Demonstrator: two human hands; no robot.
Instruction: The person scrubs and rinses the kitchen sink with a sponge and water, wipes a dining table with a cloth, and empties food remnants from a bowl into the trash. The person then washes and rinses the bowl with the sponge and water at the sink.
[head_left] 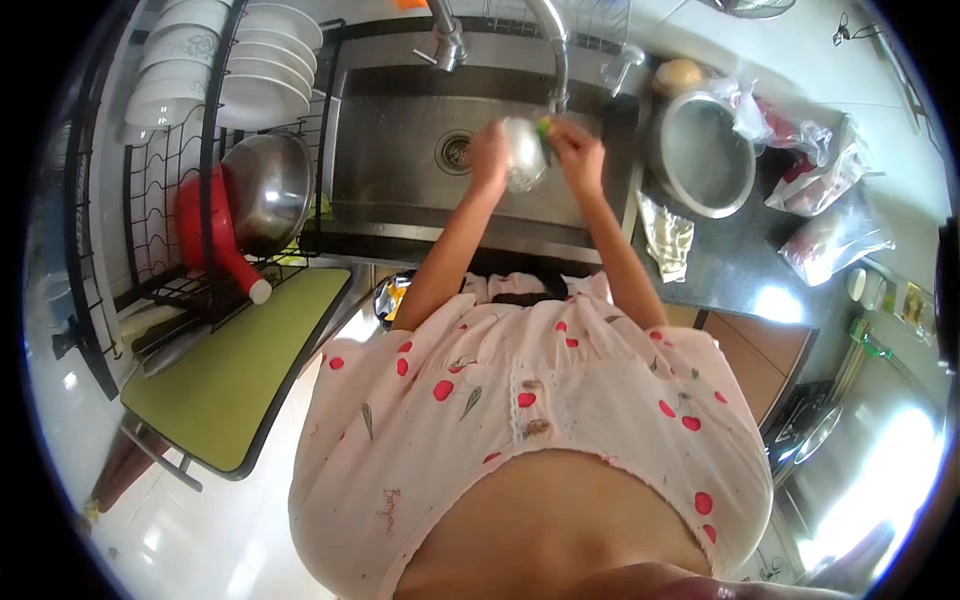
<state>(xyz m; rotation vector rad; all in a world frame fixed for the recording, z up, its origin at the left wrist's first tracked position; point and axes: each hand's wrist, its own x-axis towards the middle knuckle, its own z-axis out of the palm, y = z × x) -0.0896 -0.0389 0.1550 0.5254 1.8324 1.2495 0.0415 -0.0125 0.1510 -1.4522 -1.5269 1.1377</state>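
Over the sink (390,130), my left hand (488,152) grips a shiny whitish, rounded vessel (523,157). It looks like a bowl or cup, but blur hides which. My right hand (579,158) is closed at the vessel's right side. Its fingers pinch a small green and yellow sponge-like piece (544,128) against the rim. Most of that piece is hidden by the fingers. The faucet spout (559,95) hangs just above and between the hands.
A dish rack (208,130) with bowls, plates, a metal bowl (268,190) and a red pan (200,215) stands left, above a green board (240,370). Right are a round metal basin (703,155), a crumpled cloth (666,238) and plastic bags (835,240).
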